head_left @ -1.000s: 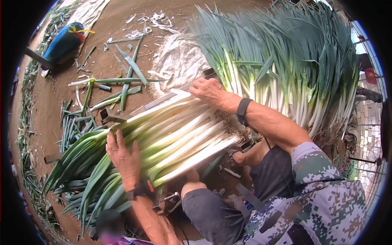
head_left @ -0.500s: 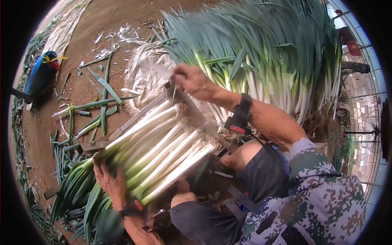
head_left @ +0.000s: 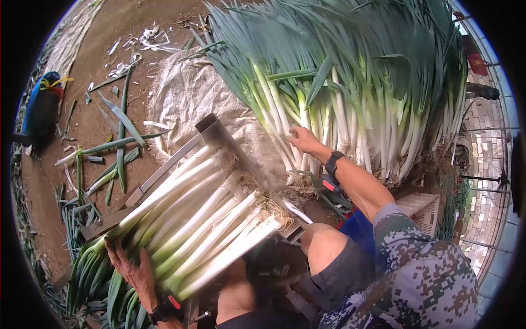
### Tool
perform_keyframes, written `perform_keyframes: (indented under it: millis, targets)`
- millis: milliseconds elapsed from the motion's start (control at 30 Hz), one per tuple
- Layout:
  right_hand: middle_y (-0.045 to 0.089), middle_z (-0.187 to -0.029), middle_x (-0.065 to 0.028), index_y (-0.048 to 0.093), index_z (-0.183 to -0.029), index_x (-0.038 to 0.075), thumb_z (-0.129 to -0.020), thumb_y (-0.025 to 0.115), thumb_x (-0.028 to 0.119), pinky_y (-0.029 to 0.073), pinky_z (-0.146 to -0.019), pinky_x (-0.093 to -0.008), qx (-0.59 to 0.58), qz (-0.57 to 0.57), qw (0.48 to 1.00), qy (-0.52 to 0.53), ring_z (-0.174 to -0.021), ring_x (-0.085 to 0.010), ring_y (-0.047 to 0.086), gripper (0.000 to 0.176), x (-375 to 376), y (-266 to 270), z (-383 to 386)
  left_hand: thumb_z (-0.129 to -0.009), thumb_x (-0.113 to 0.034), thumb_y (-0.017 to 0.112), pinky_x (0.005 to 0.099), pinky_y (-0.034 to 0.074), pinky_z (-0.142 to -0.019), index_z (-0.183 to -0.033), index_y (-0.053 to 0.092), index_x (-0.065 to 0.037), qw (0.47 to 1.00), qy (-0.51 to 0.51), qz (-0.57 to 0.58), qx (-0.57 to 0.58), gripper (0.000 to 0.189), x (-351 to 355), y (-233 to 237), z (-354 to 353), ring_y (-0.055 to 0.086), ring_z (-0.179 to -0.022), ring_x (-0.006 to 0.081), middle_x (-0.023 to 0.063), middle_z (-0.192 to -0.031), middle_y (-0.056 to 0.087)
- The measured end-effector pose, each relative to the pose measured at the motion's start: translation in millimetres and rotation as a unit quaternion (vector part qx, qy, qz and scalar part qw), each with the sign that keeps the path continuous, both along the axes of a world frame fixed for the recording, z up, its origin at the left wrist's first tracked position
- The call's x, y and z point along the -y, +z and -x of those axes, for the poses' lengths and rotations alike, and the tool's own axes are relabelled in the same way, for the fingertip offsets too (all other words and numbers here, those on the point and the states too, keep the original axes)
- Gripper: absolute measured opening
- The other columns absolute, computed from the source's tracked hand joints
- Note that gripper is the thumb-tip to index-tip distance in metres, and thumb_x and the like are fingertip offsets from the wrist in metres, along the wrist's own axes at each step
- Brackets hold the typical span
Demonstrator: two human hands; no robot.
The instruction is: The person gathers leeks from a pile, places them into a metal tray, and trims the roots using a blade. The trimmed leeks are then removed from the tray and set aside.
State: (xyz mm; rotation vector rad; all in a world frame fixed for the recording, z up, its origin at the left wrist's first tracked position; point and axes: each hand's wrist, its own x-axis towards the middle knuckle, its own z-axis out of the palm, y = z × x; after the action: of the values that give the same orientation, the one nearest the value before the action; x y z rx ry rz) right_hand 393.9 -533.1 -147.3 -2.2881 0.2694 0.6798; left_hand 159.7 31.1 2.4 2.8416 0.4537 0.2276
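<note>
Long green onions (head_left: 211,219) lie side by side in a metal trough (head_left: 222,130), white stalks and roots toward the upper right, green leaves hanging off the lower left. My left hand (head_left: 131,268) rests on them where white turns green, fingers stretched out and thumb apart. Farther up, my right hand (head_left: 309,141) is at the front of a big pile of green onions (head_left: 350,104), its bent fingers at a white stalk. Its fingertips are partly hidden among the stalks. A pale blade-like piece (head_left: 297,210) lies by the trough's right end.
A pale woven sheet (head_left: 186,98) covers the soil behind the trough. Cut leaves (head_left: 123,120) and peelings litter the ground at left. Beyond them stands a blue object (head_left: 41,107). A plastic crate (head_left: 422,211) is near my right elbow; my knees (head_left: 326,249) are beside the trough.
My right hand has gone from above the trough's top corner, where it held a pale blurred strip, rightward to the pile. The strip is out of that hand. My left hand stays on the onions.
</note>
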Motion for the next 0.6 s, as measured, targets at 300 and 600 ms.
perform_keyframes:
  millis: [300, 600]
  targets:
    - [0.062, -0.111, -0.0267, 0.053, -0.114, -0.001, -0.085, 0.067, 0.023, 0.048, -0.089, -0.0560, 0.096, 0.183, 0.975, 0.086, -0.105, -0.0486, 0.059, 0.041, -39.1, -73.8, 1.7, -0.090, -0.014, 0.065, 0.0491, 0.023, -0.121, -0.152, 0.042, -0.009, 0.999, -0.005, -0.025, -0.038, 0.067, -7.6, -4.2, 1.8, 0.023, -0.151, 0.0370, 0.0180, -0.164, 0.024]
    - [0.061, -0.111, -0.0253, 0.046, -0.128, 0.002, -0.081, 0.073, 0.028, 0.048, -0.089, -0.0536, 0.047, 0.178, 0.982, 0.048, -0.103, -0.0462, 0.061, 0.060, -50.5, -80.9, 49.3, -0.088, -0.014, 0.067, 0.0494, 0.024, -0.120, -0.152, 0.042, -0.009, 0.997, 0.000, -0.052, -0.054, 0.069, -5.6, -0.7, 3.3, 0.023, -0.151, 0.0383, 0.0189, -0.164, 0.024]
